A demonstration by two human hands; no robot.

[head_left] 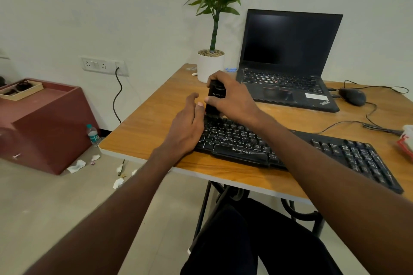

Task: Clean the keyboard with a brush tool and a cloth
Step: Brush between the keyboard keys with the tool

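Right hand (pixel 232 98) gripping brush tool (pixel 214 100) upright on keyboard (pixel 245 140) far-left edge | left hand (pixel 185 125) fingers relaxed, resting on keyboard's left end, holding nothing

soft, even indoor light, faint shadows on the tabletop (pixel 156 118); wide-angle bending at the edges (slight softness throughout).

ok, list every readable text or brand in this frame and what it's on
"ZEBRONICS": spacebar edge of the black keyboard.
"Alt": keys either side of that spacebar.
"ThinkPad": laptop palm rest, barely legible.
Logo on brush tool in right hand: blurred.
Water bottle label, other key legends: too small.
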